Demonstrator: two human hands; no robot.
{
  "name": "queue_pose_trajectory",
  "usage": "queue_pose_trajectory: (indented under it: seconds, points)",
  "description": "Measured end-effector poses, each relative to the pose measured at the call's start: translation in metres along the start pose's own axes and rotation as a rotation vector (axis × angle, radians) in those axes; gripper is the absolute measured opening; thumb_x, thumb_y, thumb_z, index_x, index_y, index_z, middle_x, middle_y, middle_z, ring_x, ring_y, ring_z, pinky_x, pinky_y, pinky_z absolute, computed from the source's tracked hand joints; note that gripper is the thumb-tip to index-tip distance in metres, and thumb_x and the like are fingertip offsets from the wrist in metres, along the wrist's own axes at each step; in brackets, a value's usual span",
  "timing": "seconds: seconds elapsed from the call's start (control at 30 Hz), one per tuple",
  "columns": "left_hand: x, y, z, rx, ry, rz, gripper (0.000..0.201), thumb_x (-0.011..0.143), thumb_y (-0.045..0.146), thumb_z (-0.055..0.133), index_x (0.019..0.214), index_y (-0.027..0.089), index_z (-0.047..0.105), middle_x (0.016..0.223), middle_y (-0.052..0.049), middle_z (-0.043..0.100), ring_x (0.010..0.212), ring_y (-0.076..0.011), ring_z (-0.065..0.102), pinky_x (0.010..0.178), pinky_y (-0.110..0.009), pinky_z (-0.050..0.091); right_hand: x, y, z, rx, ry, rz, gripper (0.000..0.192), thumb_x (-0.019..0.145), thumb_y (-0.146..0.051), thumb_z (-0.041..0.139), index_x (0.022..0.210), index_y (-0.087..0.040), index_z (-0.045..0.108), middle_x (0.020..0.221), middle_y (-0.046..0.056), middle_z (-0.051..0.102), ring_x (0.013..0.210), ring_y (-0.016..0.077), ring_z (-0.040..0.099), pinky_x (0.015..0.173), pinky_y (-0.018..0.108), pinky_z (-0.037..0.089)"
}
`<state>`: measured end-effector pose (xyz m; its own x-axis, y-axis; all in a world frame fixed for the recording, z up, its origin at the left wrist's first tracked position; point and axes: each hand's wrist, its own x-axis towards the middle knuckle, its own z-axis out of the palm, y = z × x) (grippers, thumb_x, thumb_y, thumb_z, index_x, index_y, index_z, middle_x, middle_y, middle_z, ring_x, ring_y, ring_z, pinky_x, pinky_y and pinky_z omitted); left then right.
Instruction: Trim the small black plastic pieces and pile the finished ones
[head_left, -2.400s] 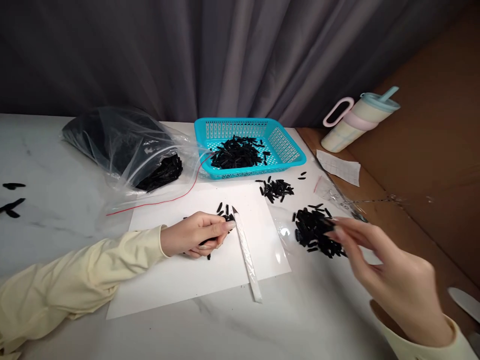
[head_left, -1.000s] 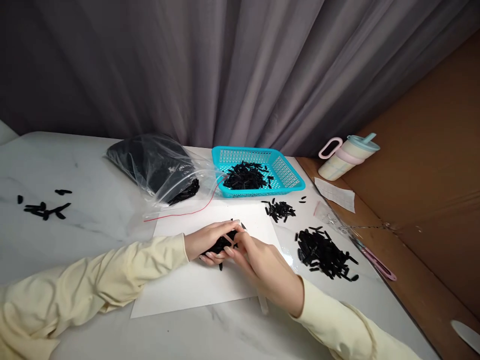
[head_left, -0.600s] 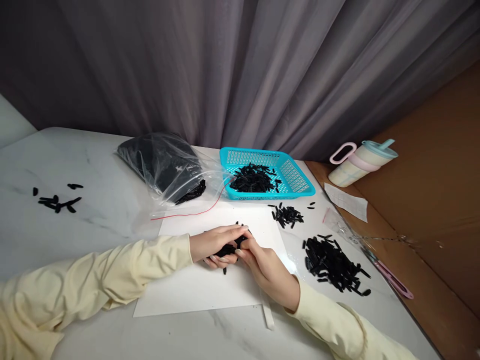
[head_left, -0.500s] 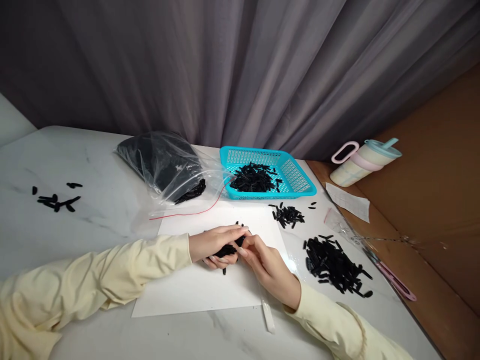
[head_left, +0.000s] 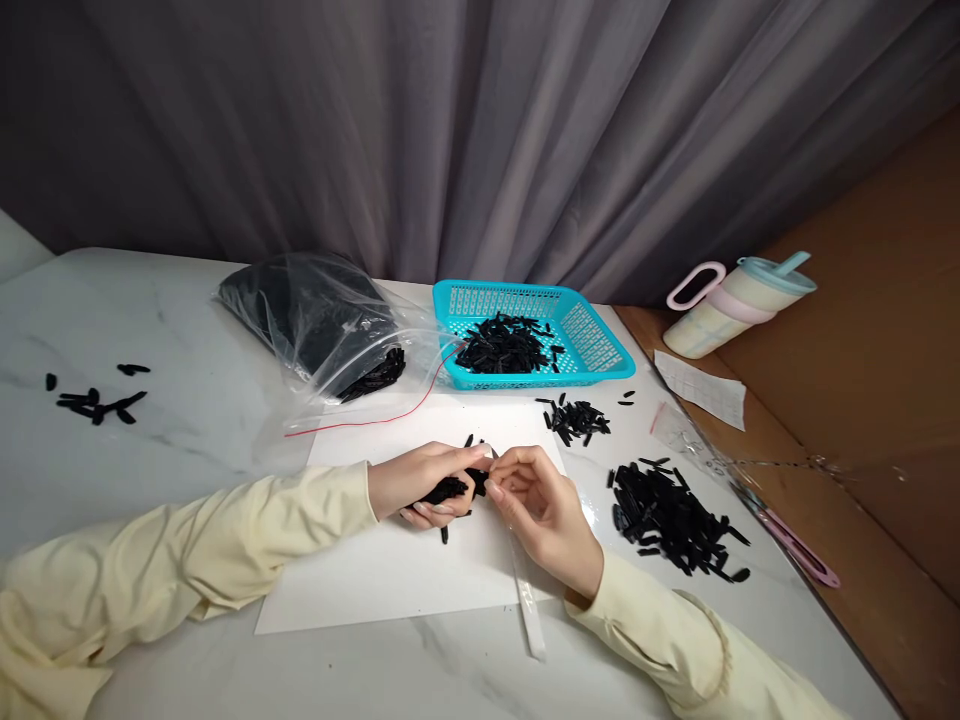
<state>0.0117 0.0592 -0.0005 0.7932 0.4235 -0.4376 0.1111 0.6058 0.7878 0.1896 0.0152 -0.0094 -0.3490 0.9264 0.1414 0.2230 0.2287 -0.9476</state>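
Observation:
My left hand (head_left: 420, 480) rests on the white sheet (head_left: 390, 570) and is closed around a bunch of small black pieces (head_left: 450, 490). My right hand (head_left: 544, 510) meets it fingertip to fingertip, pinching at the top end of a long white strip (head_left: 525, 600) that lies down the sheet toward me. One loose black piece (head_left: 444, 535) lies just below my left hand. Whether the right fingers hold a black piece or only the strip end is hidden.
A turquoise basket (head_left: 592, 345) with black pieces stands behind. A clear bag (head_left: 315, 315) of more pieces lies to its left. Two loose heaps (head_left: 675, 515) (head_left: 577, 418) lie right of the sheet, and a few pieces (head_left: 94, 400) lie far left. A tumbler (head_left: 739, 300) and brown board sit to the right.
My right hand came from the right-hand heap over to my left hand and now pinches at the strip's top end. The view shifted up and steadied.

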Motion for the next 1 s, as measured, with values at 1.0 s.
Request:
queue_pose_trajectory:
  seconds: [1.0]
  points:
    - [0.000, 0.006, 0.000, -0.005, 0.036, -0.112, 0.059, 0.080, 0.061, 0.043, 0.043, 0.016, 0.035, 0.038, 0.006, 0.026, 0.029, -0.0025, 0.017, 0.027, -0.016, 0.009, 0.007, 0.012, -0.005, -0.703, 0.002, -0.495, 0.016, 0.090, -0.012, 0.047, 0.103, -0.016, 0.054, 0.091, 0.008, 0.061, 0.081, 0.0185, 0.054, 0.067, 0.030, 0.046]
